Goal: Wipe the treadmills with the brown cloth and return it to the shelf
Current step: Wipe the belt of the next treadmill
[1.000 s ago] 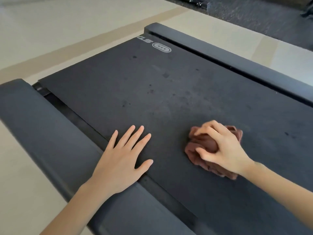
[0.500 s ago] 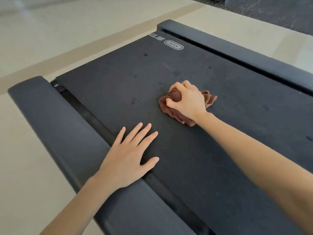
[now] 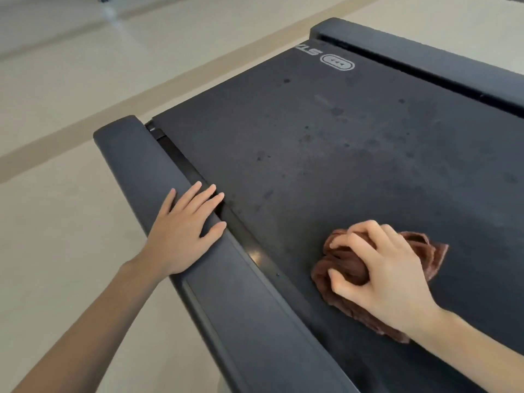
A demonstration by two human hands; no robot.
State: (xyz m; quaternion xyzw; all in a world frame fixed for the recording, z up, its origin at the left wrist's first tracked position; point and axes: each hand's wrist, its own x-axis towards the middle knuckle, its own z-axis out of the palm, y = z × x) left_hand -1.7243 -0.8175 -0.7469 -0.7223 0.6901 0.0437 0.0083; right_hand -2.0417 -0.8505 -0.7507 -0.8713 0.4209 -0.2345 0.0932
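Mid-wipe on the treadmill belt (image 3: 326,143), gripping the bunched brown cloth (image 3: 347,260) in the curled right hand (image 3: 388,279) at four o'clock. Bracing the left hand (image 3: 184,231) flat (fingers straight, holding nothing) on the side rail (image 3: 136,154) at nine. Next, probably: push firmly toward the spots (image 3: 337,111) near twelve.

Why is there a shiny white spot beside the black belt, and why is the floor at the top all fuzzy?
Head view: the white spot is light glaring off the glossy strip beside the belt; the far floor looks smeared, probably from camera motion, while the right hand and brown cloth look sharp.
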